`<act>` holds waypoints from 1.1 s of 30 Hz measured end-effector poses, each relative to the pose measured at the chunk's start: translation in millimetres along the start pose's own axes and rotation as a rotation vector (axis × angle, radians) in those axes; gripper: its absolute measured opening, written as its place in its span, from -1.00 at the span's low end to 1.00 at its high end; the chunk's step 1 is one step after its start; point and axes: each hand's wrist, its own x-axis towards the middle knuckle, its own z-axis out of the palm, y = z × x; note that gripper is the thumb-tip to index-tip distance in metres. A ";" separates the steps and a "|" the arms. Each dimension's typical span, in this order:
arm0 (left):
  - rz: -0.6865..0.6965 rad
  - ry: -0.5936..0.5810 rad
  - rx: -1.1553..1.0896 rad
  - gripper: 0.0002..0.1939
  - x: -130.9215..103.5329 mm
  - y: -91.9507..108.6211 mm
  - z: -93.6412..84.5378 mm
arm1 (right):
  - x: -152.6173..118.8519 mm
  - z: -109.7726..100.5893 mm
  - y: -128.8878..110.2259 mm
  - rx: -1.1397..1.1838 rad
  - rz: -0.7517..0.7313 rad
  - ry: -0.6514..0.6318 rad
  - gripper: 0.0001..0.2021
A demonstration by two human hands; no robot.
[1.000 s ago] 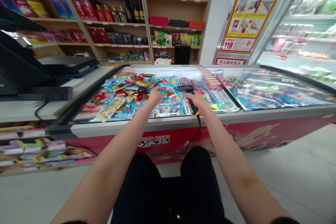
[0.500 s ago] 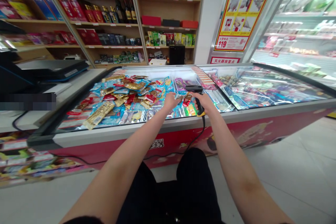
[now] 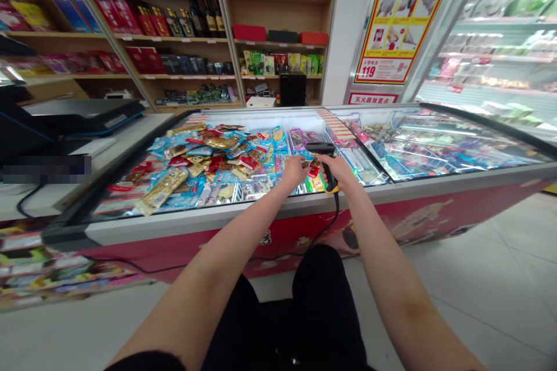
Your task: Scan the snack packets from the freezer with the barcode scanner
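My right hand is wrapped round the grip of a black and yellow barcode scanner, its cord hanging down over the freezer front. Close beside it on the left, my left hand is closed on a small packet with red and brown wrapping. The packet lies between both hands, and my right fingertips seem to touch it. A heap of gold, blue and red packets covers the left part of the glass lid. One long gold packet lies at the near left of that heap.
Below the hands stretches the chest freezer, with wrapped goods under its glass. At the left is a counter with a dark device. Behind stand shelves of boxes and bottles. A black cable runs along the freezer's red front.
My left hand has moved a little to the right, nearer to my right hand. The small packet has shifted slightly right too. My right hand stays almost where it was, still around the scanner.
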 end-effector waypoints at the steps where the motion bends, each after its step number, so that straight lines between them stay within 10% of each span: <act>1: -0.005 0.011 -0.024 -0.63 -0.7 -1.9 -2.5 | 0.0 1.8 -0.2 -0.003 0.007 -0.004 -0.68; 8: -0.013 0.148 -0.038 -0.66 -2.0 -34.0 -56.0 | -3.0 29.2 -2.7 -0.023 0.006 -0.067 -0.69; 21: -0.172 0.487 0.206 -0.55 21.7 -150.0 -222.8 | -8.9 90.2 1.1 -0.105 -0.003 -0.151 -0.70; 27: -0.152 0.170 0.418 -0.47 14.0 -172.7 -223.2 | -14.3 102.4 0.8 -0.128 -0.006 -0.188 -0.71; 33: -0.144 0.164 0.512 -0.47 -17.3 -154.9 -201.8 | -12.4 102.0 4.6 -0.136 -0.021 -0.195 -0.72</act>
